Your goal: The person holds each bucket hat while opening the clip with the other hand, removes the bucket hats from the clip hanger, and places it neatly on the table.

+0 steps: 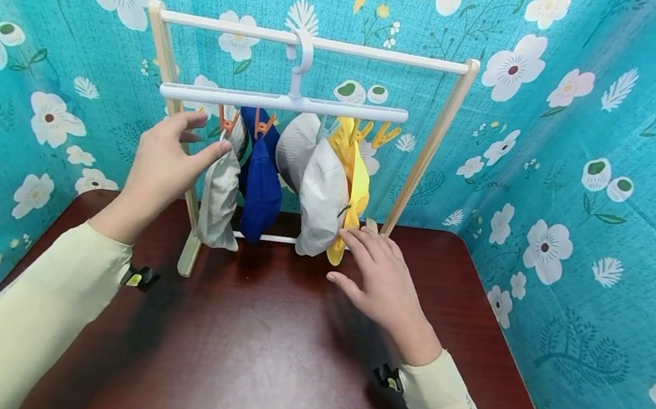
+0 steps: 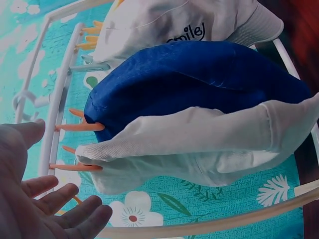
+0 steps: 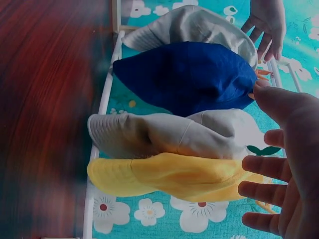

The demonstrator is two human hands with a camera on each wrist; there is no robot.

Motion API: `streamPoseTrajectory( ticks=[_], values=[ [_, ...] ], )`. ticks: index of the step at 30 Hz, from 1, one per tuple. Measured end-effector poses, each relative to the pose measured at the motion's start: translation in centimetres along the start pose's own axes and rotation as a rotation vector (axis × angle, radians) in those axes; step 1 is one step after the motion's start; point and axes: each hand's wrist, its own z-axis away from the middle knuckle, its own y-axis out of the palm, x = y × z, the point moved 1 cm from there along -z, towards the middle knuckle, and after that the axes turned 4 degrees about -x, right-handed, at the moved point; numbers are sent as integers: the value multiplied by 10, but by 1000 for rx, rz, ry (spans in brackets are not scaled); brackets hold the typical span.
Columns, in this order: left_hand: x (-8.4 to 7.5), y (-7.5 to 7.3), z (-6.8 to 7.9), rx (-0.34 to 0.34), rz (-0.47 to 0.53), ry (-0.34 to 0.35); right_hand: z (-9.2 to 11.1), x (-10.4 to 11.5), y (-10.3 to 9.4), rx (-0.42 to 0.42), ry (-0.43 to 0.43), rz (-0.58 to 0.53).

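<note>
Several bucket hats hang by clothespins from a white hanger (image 1: 340, 109). At the left is a beige hat (image 1: 219, 200), then a blue hat (image 1: 261, 189), a white hat (image 1: 322, 204) and a yellow hat (image 1: 359, 181). My left hand (image 1: 169, 156) is beside the beige hat, near its orange clothespin (image 1: 228, 121); in the left wrist view its fingers (image 2: 65, 199) are spread and hold nothing. Below the yellow hat's lower part, my right hand (image 1: 384, 274) has its fingers extended and apart, and its palm is bare in the right wrist view.
The hanger hooks over the top bar of a wooden rack (image 1: 435, 149) standing on a dark red table (image 1: 259, 347). Yellow clothespins (image 1: 385, 135) sit at the hanger's right end. Behind and to the sides hangs a flowered turquoise cloth (image 1: 558, 159).
</note>
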Motion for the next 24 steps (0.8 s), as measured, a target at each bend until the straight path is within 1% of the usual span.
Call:
streamPoseTrajectory(
  ticks=[6, 11, 17, 24],
  values=[
    [-4, 1, -4, 11, 15, -16, -4, 10, 3, -20, -24, -29],
    [-7, 6, -7, 14, 17, -23, -8, 19, 6, -42, -55, -57],
    [-9, 13, -11, -24, 27, -37, -15, 30, 10, -50, -75, -77],
    [-9, 17, -12, -53, 50, -62, -22, 41, 15, -65, -113, -91]
  ],
)
